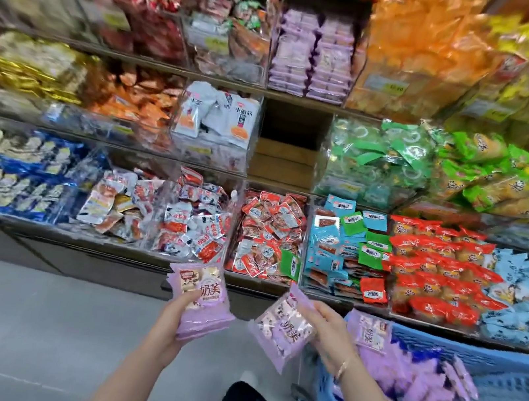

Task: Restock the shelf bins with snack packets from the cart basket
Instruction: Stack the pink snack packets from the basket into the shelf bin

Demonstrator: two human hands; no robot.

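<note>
Evidently loading up for one trip, the left hand (pixel 181 313) grips a stack of flat lilac plastic snack packets (pixel 205 295) and the right hand (pixel 327 328) pinches a second lilac bundle (pixel 283 333), just beside the blue plastic lattice basket (pixel 509 398), with the matching clear shelf bin (pixel 313 55) high above.

Purple snack packets (pixel 206 298) in two tilted stacks before clear shelf bins (pixel 305 241), more inside blue cart basket (pixel 509 395).

Pale grey floor (pixel 12 316) — smooth, evenly lit. A dark plinth (pixel 90 263) runs under the shelving (pixel 299 100) — three tiers showing.
</note>
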